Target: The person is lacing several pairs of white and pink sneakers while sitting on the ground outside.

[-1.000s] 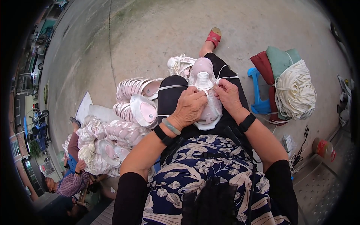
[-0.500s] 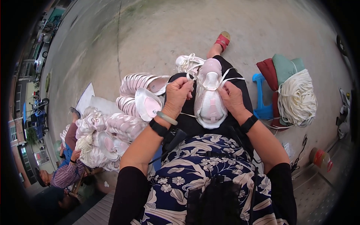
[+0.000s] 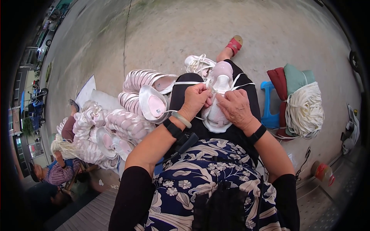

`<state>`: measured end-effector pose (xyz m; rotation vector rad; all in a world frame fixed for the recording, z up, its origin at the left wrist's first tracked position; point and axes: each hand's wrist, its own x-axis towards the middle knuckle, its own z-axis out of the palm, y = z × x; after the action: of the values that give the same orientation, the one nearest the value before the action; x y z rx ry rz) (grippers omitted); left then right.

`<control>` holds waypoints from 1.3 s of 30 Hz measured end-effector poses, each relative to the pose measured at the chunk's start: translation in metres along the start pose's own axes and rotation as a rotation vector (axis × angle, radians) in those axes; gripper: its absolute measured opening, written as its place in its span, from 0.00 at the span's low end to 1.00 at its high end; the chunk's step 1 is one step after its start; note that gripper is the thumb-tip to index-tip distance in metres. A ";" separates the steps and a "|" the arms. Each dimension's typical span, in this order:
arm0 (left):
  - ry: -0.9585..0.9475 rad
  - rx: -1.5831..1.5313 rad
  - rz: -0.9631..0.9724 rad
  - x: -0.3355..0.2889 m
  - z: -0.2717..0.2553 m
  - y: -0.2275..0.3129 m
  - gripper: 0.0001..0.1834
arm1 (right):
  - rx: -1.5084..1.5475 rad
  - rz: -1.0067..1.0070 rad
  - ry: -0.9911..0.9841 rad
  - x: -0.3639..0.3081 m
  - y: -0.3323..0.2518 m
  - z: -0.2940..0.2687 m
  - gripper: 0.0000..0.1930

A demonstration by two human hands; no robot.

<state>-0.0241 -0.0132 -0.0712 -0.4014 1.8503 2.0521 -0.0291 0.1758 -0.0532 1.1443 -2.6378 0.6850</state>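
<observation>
- Pink-and-white shoe [image 3: 218, 96] lies on my lap, sole down, its long axis running straight away from me, toe pointing toward my outstretched foot.
- My left hand [image 3: 195, 101] pinches the white lace [image 3: 187, 82] at the shoe's left edge, fingers closed tight on it.
- My right hand [image 3: 236, 107] rests on the shoe's right side, fingers curled around the lacing.
- Both hands sit equally near; the lace trails off leftward toward the pile of finished shoes [image 3: 127, 119].
</observation>
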 end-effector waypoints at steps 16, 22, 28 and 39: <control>0.241 0.340 0.362 0.011 0.012 -0.019 0.07 | 0.044 0.067 -0.020 -0.001 0.000 0.002 0.20; 0.281 0.417 0.394 0.009 0.016 -0.016 0.05 | 0.065 0.094 -0.020 -0.003 0.001 0.005 0.21; 0.214 0.797 0.702 0.017 0.014 -0.012 0.05 | 0.076 0.099 0.003 -0.002 0.002 0.007 0.21; 0.039 0.905 0.866 -0.007 0.005 0.005 0.25 | 0.148 0.146 0.078 -0.004 0.012 0.019 0.16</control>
<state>-0.0200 -0.0095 -0.0628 0.7079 3.0174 1.2725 -0.0348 0.1767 -0.0758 0.9454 -2.6616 0.9464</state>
